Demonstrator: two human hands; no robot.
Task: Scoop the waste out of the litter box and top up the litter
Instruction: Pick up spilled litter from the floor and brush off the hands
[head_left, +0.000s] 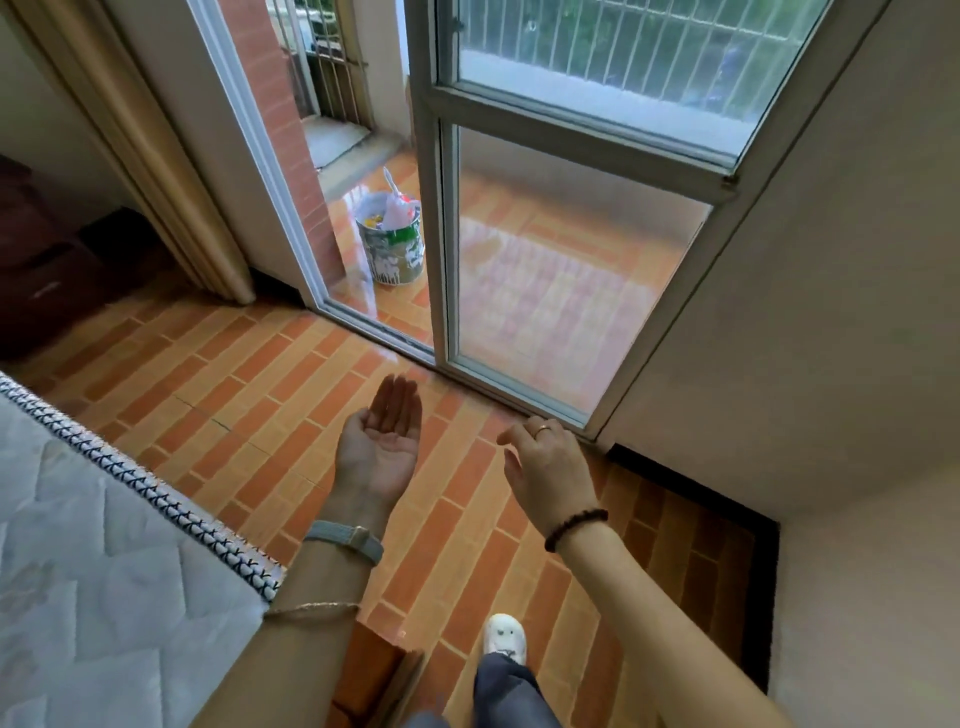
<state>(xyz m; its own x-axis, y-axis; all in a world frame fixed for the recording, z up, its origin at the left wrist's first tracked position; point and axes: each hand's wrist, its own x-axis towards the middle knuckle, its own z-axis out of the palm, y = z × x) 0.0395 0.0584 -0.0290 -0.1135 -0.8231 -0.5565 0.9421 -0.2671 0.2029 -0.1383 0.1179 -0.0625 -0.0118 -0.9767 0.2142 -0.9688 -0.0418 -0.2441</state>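
No litter box, scoop or litter bag shows in the head view. My left hand (382, 439) is held out palm up over the tiled floor, fingers straight, holding nothing. My right hand (545, 462) hangs palm down a little to the right, fingers loosely curled, also holding nothing. Both hands are in front of the sliding glass door (561, 249). Through the door's open gap, a paint-stained bucket (392, 239) with plastic bags in it stands on the balcony floor.
A mattress (93, 561) fills the lower left. Dark wooden furniture (47, 260) stands at the far left beside a door frame. A white wall (831, 322) closes the right side, with a dark recess below it. My shoe (505, 638) is on the orange tiles.
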